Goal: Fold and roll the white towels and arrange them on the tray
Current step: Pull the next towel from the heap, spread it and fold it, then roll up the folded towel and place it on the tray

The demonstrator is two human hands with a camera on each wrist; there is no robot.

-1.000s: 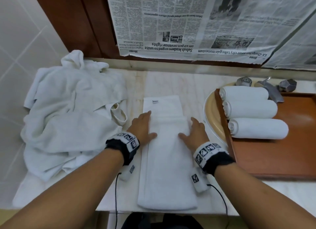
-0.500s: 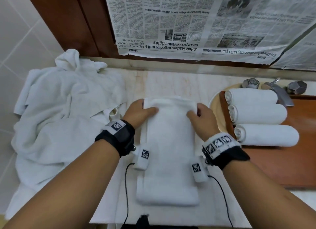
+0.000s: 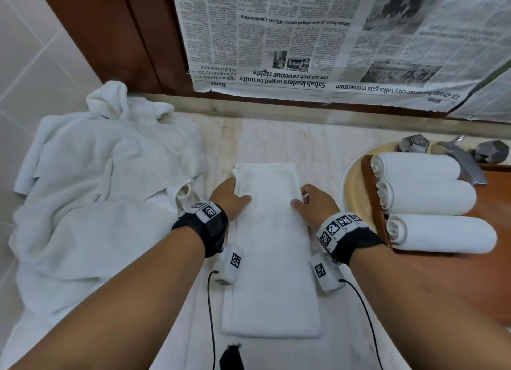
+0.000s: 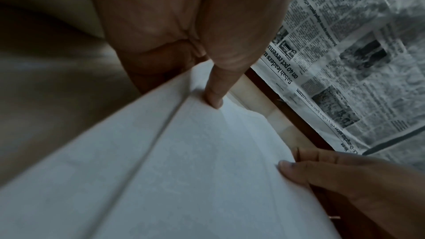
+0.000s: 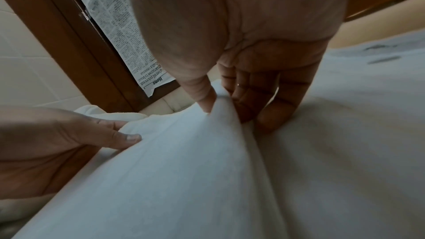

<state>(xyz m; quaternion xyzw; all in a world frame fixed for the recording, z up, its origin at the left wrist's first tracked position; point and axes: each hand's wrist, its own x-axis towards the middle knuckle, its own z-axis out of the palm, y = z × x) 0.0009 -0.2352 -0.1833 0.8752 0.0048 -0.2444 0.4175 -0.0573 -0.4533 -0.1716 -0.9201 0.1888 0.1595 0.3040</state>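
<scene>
Two hands work one folded white towel, which lies lengthwise on the counter straight ahead of us, its far end doubled back toward us. We record the left hand pinching the towel's left edge near that far end, thumb on top and fingers beneath; the left wrist view shows the thumb pressed into the cloth. The right hand pinches the right edge the same way; its thumb sits on top and the fingers under the raised fold. Both hands are set apart, one at each edge.

Three rolled towels lie side by side on the wooden tray to our right. Loose white towels sit heaped at our left. Newspaper covers the wall behind.
</scene>
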